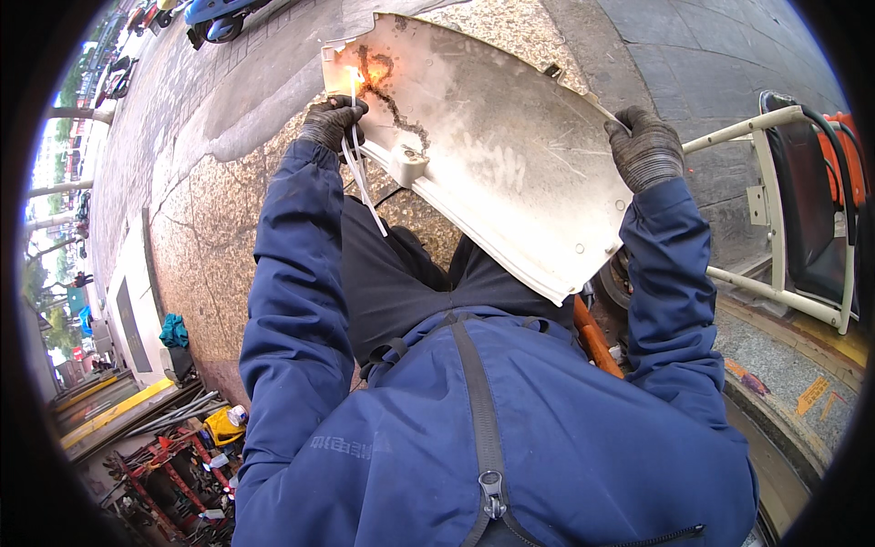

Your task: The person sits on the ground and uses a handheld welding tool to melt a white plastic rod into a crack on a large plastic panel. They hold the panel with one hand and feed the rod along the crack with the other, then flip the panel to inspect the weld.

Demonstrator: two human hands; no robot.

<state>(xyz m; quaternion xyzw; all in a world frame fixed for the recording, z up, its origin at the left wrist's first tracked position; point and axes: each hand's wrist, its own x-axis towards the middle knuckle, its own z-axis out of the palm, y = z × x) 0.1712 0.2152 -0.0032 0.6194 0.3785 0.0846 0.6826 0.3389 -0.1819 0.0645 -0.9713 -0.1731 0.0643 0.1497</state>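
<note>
Head view: white plastic panel [492,155] held up in front of body, long axis running far-left to near-right. Left hand [333,123], gloved, closed on thin white plastic rod [357,150] at burning, charred crack [387,91] near far-left end. Right hand [645,148], gloved, clamped on right edge of panel. Crack lies just beside left hand, well apart from right hand.

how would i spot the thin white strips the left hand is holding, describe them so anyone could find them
Start at the big white curved panel the person holds up across the lap. At its upper left corner is a dark burnt seam with a small flame, where the gloved left hand grips. The white strips hang down from that glove over the dark trousers, the only thin, dangling things there.
</note>
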